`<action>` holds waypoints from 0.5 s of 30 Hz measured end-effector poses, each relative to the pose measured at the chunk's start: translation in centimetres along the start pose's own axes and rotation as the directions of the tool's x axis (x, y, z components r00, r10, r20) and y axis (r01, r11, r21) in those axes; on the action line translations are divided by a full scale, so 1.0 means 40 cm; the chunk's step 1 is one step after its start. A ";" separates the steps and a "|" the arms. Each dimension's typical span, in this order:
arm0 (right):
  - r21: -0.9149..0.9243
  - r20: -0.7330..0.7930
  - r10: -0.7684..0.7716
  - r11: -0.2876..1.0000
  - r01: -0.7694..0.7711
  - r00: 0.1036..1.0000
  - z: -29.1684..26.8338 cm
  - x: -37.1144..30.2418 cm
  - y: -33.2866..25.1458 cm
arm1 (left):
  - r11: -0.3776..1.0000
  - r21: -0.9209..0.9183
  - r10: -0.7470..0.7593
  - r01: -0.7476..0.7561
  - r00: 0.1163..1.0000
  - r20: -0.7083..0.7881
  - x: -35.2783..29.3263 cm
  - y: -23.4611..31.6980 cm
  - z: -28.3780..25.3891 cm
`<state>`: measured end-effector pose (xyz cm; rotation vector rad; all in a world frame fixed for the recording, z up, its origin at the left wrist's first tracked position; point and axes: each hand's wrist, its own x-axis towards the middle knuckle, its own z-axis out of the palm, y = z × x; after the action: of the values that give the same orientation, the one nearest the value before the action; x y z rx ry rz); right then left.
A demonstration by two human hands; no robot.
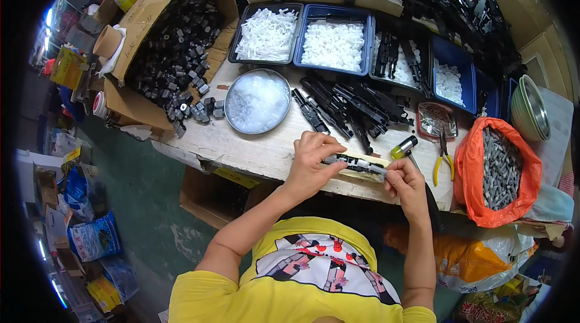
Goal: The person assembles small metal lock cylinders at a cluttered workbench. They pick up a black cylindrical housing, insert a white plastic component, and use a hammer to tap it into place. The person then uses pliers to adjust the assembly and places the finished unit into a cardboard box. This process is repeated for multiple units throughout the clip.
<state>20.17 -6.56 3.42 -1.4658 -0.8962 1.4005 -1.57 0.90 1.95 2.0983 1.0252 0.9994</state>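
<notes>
My left hand (309, 165) is closed around one end of a long black plastic part (355, 163), held level at the table's front edge. At its other end my right hand (407, 188) pinches a small grey piece (380, 171) between thumb and fingers. The grey piece touches the black part, but how they join is too small to tell. Beneath them shows a pale yellow strip (380, 160) on the table. Just beyond my hands lie several similar black parts (356, 102) in a loose pile. A screwdriver-like tool with a yellow and black handle (404, 147) rests near my right hand.
A carton (142, 18) spills black blocks (181, 45) at left, beside a metal bowl of white grease (257, 99). Blue bins (366, 15) of white pieces line the back. At right are yellow-handled pliers (444, 163), an orange bag (468, 172) of grey pieces and stacked bowls (531, 108).
</notes>
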 end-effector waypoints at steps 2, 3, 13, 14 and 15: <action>-0.038 -0.013 -0.002 0.999 0.001 1.000 -0.011 -0.003 0.015 | 0.999 0.021 -0.051 0.050 0.998 0.024 -0.001 0.013 0.025; -0.054 -0.021 -0.017 0.998 0.016 1.000 -0.013 -0.003 0.019 | 0.998 0.047 -0.048 0.046 0.998 0.027 0.000 0.016 0.036; -0.390 0.033 -0.245 0.890 0.238 0.969 0.013 0.010 0.015 | 0.992 0.088 -0.095 0.090 0.994 0.056 -0.001 0.011 0.060; -0.422 0.040 -0.262 0.870 0.254 0.964 0.014 0.012 0.018 | 0.992 0.086 -0.100 0.095 0.993 0.057 0.000 0.013 0.058; -0.438 0.040 -0.276 0.859 0.265 0.960 0.015 0.014 0.021 | 0.992 0.083 -0.104 0.099 0.993 0.058 0.000 0.014 0.058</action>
<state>19.56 -6.27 2.45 -1.6013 -1.4137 1.0057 0.53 0.19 1.10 2.1047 1.1449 0.8510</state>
